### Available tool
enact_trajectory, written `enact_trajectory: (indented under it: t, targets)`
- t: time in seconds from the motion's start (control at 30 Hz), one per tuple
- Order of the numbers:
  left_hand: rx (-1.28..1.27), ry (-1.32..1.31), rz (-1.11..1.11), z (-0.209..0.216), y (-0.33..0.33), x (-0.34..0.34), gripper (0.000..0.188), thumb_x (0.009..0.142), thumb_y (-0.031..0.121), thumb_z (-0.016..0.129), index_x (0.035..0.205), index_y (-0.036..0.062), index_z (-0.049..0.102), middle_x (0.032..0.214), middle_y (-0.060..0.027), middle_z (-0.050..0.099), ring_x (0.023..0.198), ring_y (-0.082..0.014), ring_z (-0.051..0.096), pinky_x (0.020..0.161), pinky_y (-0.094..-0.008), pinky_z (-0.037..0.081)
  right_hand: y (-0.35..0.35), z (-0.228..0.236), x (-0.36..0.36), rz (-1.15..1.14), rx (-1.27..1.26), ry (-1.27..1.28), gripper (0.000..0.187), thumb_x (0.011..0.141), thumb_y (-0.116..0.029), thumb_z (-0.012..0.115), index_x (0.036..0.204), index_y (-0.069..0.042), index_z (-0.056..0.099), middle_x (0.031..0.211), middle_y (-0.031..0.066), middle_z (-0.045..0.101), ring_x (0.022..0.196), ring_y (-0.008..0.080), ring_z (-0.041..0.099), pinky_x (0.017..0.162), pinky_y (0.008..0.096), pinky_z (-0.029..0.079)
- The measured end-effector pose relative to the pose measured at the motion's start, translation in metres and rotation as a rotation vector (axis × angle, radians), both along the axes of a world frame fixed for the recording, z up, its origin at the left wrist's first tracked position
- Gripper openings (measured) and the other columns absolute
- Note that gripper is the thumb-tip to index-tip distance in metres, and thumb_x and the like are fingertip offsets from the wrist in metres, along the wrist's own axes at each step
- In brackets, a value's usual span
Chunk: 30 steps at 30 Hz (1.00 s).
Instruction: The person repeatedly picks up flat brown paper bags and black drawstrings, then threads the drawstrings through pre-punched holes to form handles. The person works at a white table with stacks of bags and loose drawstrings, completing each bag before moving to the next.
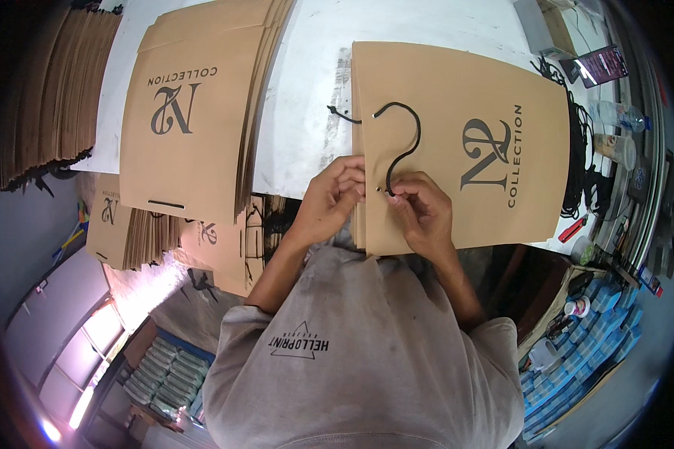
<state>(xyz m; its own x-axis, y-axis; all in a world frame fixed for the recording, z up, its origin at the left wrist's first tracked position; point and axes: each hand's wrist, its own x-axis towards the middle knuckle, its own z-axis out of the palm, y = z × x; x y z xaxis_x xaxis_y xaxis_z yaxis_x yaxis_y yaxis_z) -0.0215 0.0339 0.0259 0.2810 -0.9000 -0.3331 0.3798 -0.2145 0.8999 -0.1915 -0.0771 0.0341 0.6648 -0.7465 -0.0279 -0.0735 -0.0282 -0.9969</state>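
Observation:
A brown paper bag (442, 82) lies flat on top of a few others on the white table, its mouth edge to the left. A black cord (419, 135) passes through the upper of its two holes. The cord's knotted end sticks out beyond the mouth edge, and the rest curves down across the bag. My right hand (425, 213) pinches the cord's other end beside the lower hole. At the mouth edge, level with that hole, my left hand (333, 198) curls round the bag's edge; its fingertips are partly hidden there.
To the left lies a stack of brown bags (195, 168), with more bundles (60, 90) beyond and below. Loose black cords (577, 157) hang along the right. A phone (603, 66), a plastic bottle (621, 114), a cup (614, 148) and a red cutter (573, 229) lie there too.

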Motion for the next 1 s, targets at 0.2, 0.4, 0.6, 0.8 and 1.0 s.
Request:
enact_trajectory:
  t: [0.2, 0.4, 0.6, 0.8, 1.0]
  targets:
    - [-0.009, 0.066, -0.081, -0.006, 0.002, 0.000, 0.058, 0.095, -0.014, 0.059, 0.148, 0.0015, 0.039, 0.112, -0.0110, 0.068, 0.106, -0.0146, 0.068, 0.091, -0.0269, 0.053, 0.007, -0.014, 0.001, -0.033, -0.205, 0.038, 0.011, 0.087, 0.007, 0.071, 0.096, 0.002, 0.069, 0.097, 0.0138, 0.071, 0.085, 0.0204, 0.071, 0.073, 0.0296, 0.055]
    - [-0.032, -0.023, -0.082, -0.011, -0.003, -0.006, 0.058, 0.093, -0.016, 0.060, 0.145, 0.0011, 0.041, 0.109, -0.0112, 0.070, 0.104, -0.0146, 0.070, 0.090, -0.0261, 0.054, -0.002, -0.025, -0.002, 0.011, -0.327, 0.012, 0.012, 0.085, 0.007, 0.074, 0.095, 0.002, 0.069, 0.099, 0.0123, 0.068, 0.081, 0.0183, 0.068, 0.069, 0.0279, 0.054]
    - [0.019, -0.278, 0.124, -0.015, 0.007, -0.005, 0.046, 0.084, -0.010, 0.068, 0.128, -0.0014, 0.058, 0.096, -0.0094, 0.073, 0.091, -0.0147, 0.073, 0.082, -0.0272, 0.058, 0.000, -0.021, 0.000, -0.083, -0.016, -0.076, 0.025, 0.083, 0.008, 0.076, 0.104, 0.002, 0.067, 0.102, 0.0099, 0.064, 0.081, 0.0139, 0.062, 0.068, 0.0247, 0.051]
    - [0.072, -0.537, 0.486, 0.004, 0.039, 0.058, 0.028, 0.084, -0.012, 0.071, 0.110, -0.0043, 0.066, 0.096, -0.0121, 0.073, 0.089, -0.0176, 0.072, 0.083, -0.0315, 0.060, -0.003, -0.015, 0.000, -0.143, -0.176, 0.012, 0.033, 0.082, 0.005, 0.078, 0.113, 0.001, 0.066, 0.103, 0.0114, 0.065, 0.083, 0.0170, 0.062, 0.072, 0.0294, 0.053]
    - [-0.164, -0.413, 0.311, 0.035, 0.019, -0.001, 0.025, 0.088, -0.003, 0.070, 0.113, -0.0055, 0.070, 0.089, -0.0071, 0.071, 0.079, -0.0119, 0.070, 0.068, -0.0244, 0.057, 0.020, 0.027, 0.026, 0.118, -0.356, -0.056, 0.029, 0.083, 0.008, 0.075, 0.112, 0.004, 0.071, 0.099, 0.0184, 0.073, 0.090, 0.0287, 0.070, 0.079, 0.0379, 0.056]
